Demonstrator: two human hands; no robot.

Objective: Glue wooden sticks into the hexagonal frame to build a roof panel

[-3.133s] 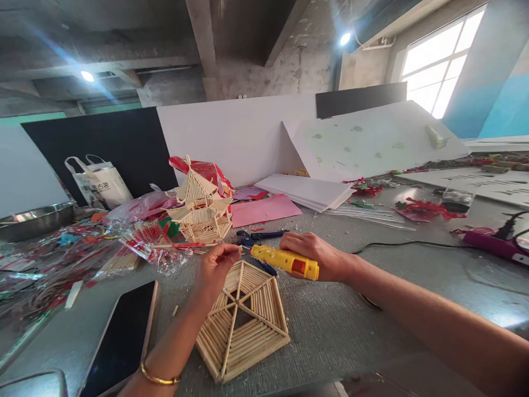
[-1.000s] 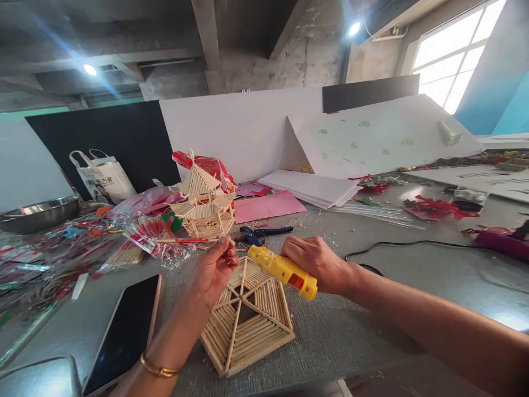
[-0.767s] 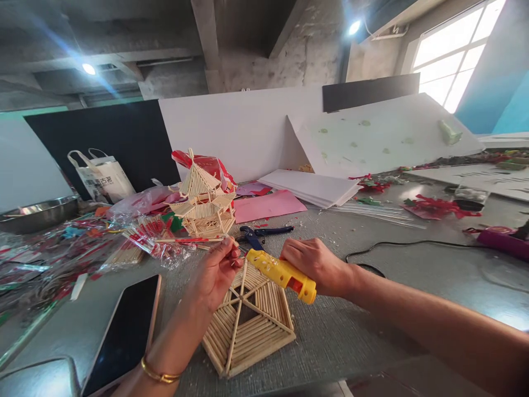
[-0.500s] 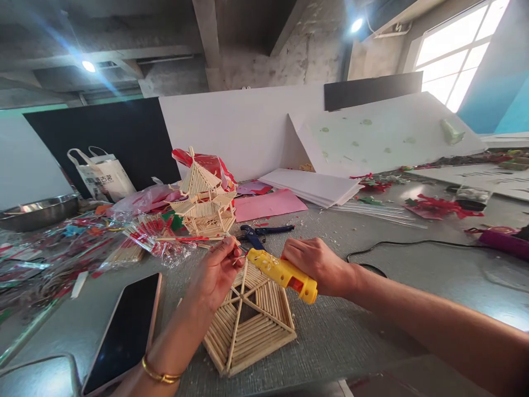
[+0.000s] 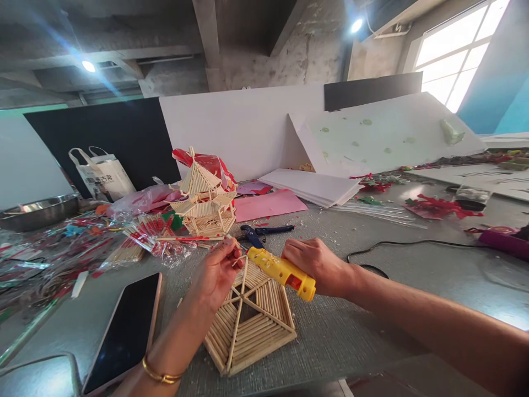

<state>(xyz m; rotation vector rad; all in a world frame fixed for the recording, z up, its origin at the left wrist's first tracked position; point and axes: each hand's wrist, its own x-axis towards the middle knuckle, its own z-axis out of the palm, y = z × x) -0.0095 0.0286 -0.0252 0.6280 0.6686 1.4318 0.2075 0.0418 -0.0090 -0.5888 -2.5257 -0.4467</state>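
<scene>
My right hand (image 5: 312,264) is wrapped round a yellow hot glue gun (image 5: 281,271), its nozzle end pointing left at my left hand (image 5: 221,270). Pinched between the left thumb and fingers is a short thin wooden stick (image 5: 238,259), close to the nozzle; whether they touch I cannot tell. Beneath both hands lies a hexagonal panel of wooden sticks (image 5: 258,344), with spokes meeting at a small hub and open gaps near the middle. My left hand and the glue gun hide its far edge. Just behind are dark blue cutters (image 5: 253,236).
A pagoda model of sticks (image 5: 202,193) stands beyond my left hand. To the left are a phone (image 5: 126,325), plastic-wrapped bundles of sticks (image 5: 159,237) and a metal bowl (image 5: 41,212). Pink paper (image 5: 268,205) and white boards (image 5: 309,184) lie behind. A black cable (image 5: 413,242) runs right.
Hardly anything differs. The rear of the glue gun has shifted very slightly up and left; my left hand keeps its place with the stick.
</scene>
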